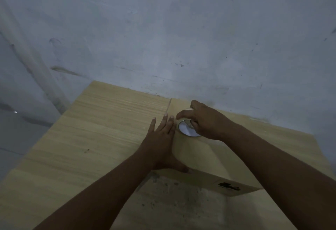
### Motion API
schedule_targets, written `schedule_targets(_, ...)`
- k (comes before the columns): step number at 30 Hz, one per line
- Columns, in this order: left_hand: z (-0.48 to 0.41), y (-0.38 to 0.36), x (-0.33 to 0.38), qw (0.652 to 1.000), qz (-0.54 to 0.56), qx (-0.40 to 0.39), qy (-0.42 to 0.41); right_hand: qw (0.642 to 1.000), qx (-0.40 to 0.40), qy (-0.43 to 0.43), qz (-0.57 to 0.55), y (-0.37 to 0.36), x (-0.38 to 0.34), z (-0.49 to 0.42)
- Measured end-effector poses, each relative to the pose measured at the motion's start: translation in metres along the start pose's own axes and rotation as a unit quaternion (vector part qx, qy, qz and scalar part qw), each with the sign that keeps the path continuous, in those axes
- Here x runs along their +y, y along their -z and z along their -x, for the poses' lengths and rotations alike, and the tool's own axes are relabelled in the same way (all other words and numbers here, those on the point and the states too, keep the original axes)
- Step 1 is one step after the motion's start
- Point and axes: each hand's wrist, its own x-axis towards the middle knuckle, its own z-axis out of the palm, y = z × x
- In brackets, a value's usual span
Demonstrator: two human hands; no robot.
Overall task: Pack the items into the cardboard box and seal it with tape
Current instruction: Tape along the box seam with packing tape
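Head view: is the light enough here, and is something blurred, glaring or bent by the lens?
Head view: dim, bluish light with no hard shadows; the cardboard box and the wooden table nearly merge in tone; the white core of the tape roll is the brightest spot; the whole picture is slightly soft; the wide lens stretches the forearms toward the corners.

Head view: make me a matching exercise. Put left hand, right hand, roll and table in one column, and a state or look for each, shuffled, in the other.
Column one:
1. left hand
2. right hand
3. roll
4. table

Column two:
A. pale wood grain
B. flat on the box
C. white inside
D. curled round the roll

Pairs: 1-B, 2-D, 3-C, 4-A.
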Motion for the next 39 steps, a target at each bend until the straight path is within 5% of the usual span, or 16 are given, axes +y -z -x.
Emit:
schedule_targets(20, 0.001, 0.019, 0.006, 0.998, 0.022, 0.058, -0.012, 0.996, 0.036, -0.009, -0.082, -0.007, 0.000, -0.001)
schedule_targets(33, 0.007, 0.009, 0.005, 0.995, 0.099, 0.028, -0.008, 0.998, -0.044, -0.013, 0.050, 0.010, -0.001, 0.011)
schedule_targets(39, 0.007, 0.012, 0.006, 0.998, 0.052, 0.025, -0.005, 0.997, -0.037, -0.006, 0.069, 0.010, -0.004, 0.012)
